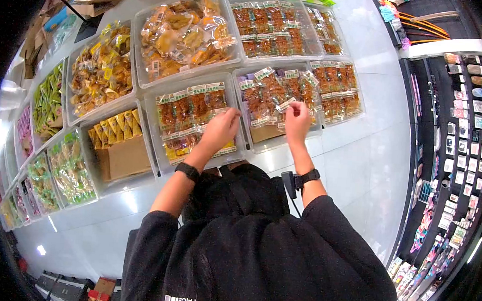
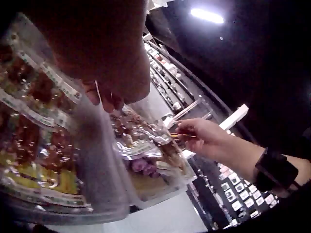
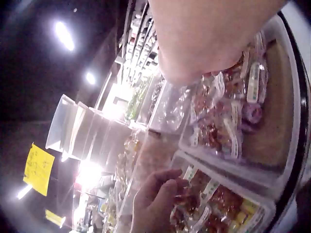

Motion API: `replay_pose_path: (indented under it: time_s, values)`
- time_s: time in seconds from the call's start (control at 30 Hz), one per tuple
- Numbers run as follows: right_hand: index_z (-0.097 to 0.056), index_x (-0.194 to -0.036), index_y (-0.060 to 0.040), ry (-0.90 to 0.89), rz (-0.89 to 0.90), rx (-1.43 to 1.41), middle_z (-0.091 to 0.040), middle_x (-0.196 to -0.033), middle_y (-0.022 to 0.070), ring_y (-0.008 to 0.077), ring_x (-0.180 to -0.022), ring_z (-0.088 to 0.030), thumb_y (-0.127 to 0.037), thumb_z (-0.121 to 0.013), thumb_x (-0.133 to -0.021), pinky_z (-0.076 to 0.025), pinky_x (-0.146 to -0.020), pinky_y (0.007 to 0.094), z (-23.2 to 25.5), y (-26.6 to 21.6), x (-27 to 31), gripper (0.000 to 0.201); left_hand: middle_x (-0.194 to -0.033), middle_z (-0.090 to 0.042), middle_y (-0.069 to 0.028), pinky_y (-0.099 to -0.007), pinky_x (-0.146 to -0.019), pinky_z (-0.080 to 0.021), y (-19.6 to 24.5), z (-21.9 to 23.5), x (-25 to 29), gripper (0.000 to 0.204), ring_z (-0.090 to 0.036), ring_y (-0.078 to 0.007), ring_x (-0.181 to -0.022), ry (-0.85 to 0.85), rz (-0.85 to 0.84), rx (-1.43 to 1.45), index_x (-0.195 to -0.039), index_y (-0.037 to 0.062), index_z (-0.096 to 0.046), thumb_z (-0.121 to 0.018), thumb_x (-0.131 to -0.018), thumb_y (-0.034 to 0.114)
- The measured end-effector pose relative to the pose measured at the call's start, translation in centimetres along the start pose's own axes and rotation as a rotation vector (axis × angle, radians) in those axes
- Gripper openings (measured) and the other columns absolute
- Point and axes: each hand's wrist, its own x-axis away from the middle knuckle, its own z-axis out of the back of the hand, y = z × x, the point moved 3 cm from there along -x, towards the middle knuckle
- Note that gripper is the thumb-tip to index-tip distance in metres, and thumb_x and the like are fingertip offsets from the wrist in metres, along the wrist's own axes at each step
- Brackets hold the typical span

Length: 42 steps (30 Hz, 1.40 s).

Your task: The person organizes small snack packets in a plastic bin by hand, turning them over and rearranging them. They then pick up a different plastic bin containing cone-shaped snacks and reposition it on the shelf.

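Note:
In the head view, my right hand [image 1: 297,124] pinches a clear snack packet [image 1: 285,104] by its labelled end, over a plastic bin [image 1: 266,146] of similar reddish-brown packets. My left hand [image 1: 221,131] is over the right side of the neighbouring bin [image 1: 165,159], which holds rows of reddish-brown packets and some yellow ones. Its curled fingers pinch the thin edge of a packet, seen end-on in the left wrist view; the rest is mostly hidden by the hand. Purple packets [image 2: 145,166] lie beneath the brown ones in the right-hand bin. Brown cardboard [image 3: 277,107] shows at that bin's near end.
More bins stand around: large bagged snacks [image 1: 187,35] behind, yellow packets [image 1: 117,128] on cardboard at left, and brown packets [image 1: 335,87] at right. Shelves of small carded goods [image 1: 459,149] line the right side. Stacked pale tubs [image 3: 92,136] show in the right wrist view.

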Motion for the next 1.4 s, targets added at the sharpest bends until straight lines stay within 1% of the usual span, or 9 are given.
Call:
replay_pose_path:
  time_s: [0.17, 0.37, 0.57, 0.7, 0.83, 0.9, 1.0, 1.23, 1.4]
  values:
    - [-0.060, -0.090, -0.0038, -0.165, 0.246, 0.299, -0.061, -0.090, 0.0126, 0.0300, -0.080, -0.061, -0.015, -0.057, -0.079, -0.048, -0.071, 0.0401, 0.5, -0.6, -3.6, 0.016, -0.084, -0.063, -0.0178, -0.0369, -0.066, -0.048, -0.8, -6.4, -4.3, 0.021, -0.063, -0.0272, -0.073, 0.086, 0.215, 0.220, -0.098, 0.0003, -0.056, -0.056, -0.084, 0.016]
    - [-0.056, -0.098, -0.0052, -0.410, 0.120, 0.456, -0.058, -0.099, 0.0155, 0.0347, -0.090, -0.058, -0.016, -0.061, -0.076, -0.048, -0.076, 0.0432, -0.7, -0.2, -4.3, 0.025, -0.078, -0.065, -0.0132, -0.0325, -0.061, -0.049, -1.6, -9.8, -7.0, 0.030, -0.064, -0.0189, -0.069, 0.202, 0.392, 0.128, -0.102, -0.0020, -0.053, -0.060, -0.081, 0.019]
    - [-0.053, -0.107, -0.0020, -0.394, 0.090, 0.162, -0.062, -0.081, 0.0140, 0.0300, -0.073, -0.061, -0.005, -0.058, -0.073, -0.048, -0.067, 0.0382, -0.9, 0.8, -3.8, 0.035, -0.079, -0.064, -0.0175, -0.0366, -0.065, -0.051, -2.3, -10.8, -7.0, 0.043, -0.064, -0.0268, -0.071, 0.412, 0.515, 0.315, -0.105, -0.0057, -0.050, -0.068, -0.074, 0.018]
    - [-0.052, -0.108, 0.0020, -0.601, -0.009, -0.144, -0.062, -0.080, 0.0126, 0.0210, -0.074, -0.060, -0.006, -0.057, -0.074, -0.048, -0.067, 0.0328, -2.2, 4.6, -3.2, 0.036, -0.070, -0.060, -0.0062, -0.0273, -0.052, -0.046, -1.3, -9.4, -6.0, 0.035, -0.056, -0.0129, -0.057, 0.348, 0.638, 0.656, -0.105, -0.0054, -0.053, -0.063, -0.076, 0.011]
    - [-0.055, -0.105, 0.0006, -0.785, -0.128, -0.409, -0.060, -0.089, 0.0047, 0.0122, -0.080, -0.055, 0.001, -0.056, -0.076, -0.045, -0.073, 0.0265, -2.5, 2.3, -1.0, 0.029, -0.090, -0.057, -0.0087, -0.0295, -0.060, -0.049, -0.5, -8.2, -2.4, 0.045, -0.058, -0.0162, -0.079, 0.466, 0.688, 0.984, -0.116, -0.0017, -0.044, -0.063, -0.077, 0.007]
    - [-0.054, -0.103, 0.0011, -0.850, -0.173, -0.388, -0.060, -0.090, 0.0050, 0.0123, -0.081, -0.056, 0.001, -0.056, -0.078, -0.045, -0.075, 0.0264, -3.7, 1.2, 0.1, 0.025, -0.103, -0.054, -0.0121, -0.0320, -0.068, -0.051, -1.1, -7.3, -1.1, 0.053, -0.057, -0.0191, -0.088, 0.478, 0.679, 0.965, -0.120, 0.0000, -0.037, -0.064, -0.074, 0.004]
    - [-0.053, -0.106, 0.0005, -0.923, -0.083, -0.351, -0.061, -0.090, 0.0080, 0.0154, -0.081, -0.057, -0.001, -0.059, -0.076, -0.046, -0.073, 0.0283, -6.5, 0.7, 1.7, 0.030, -0.088, -0.057, -0.0101, -0.0298, -0.070, -0.048, -0.1, -3.9, 0.9, 0.048, -0.057, -0.0172, -0.082, 0.675, 0.570, 0.810, -0.110, 0.0012, -0.037, -0.064, -0.070, -0.002]
    - [-0.048, -0.115, 0.0006, -0.969, 0.224, 0.023, -0.061, -0.095, 0.0208, 0.0393, -0.088, -0.059, -0.014, -0.062, -0.075, -0.046, -0.076, 0.0463, -10.0, -5.4, 4.0, 0.046, -0.089, -0.059, -0.0081, -0.0310, -0.074, -0.047, -8.2, -0.1, 2.3, 0.032, -0.059, -0.0181, -0.085, 0.672, 0.338, 0.429, -0.101, 0.0026, -0.050, -0.058, -0.070, -0.002]
    - [-0.055, -0.103, 0.0042, -1.063, 0.402, 0.243, -0.058, -0.100, 0.0252, 0.0402, -0.093, -0.056, -0.021, -0.059, -0.075, -0.045, -0.080, 0.0462, -12.9, -3.7, 5.4, 0.038, -0.095, -0.062, -0.0127, -0.0347, -0.077, -0.047, -8.4, 0.6, 1.6, 0.033, -0.060, -0.0258, -0.089, 0.557, 0.457, 0.063, -0.105, 0.0032, -0.052, -0.054, -0.073, -0.001]
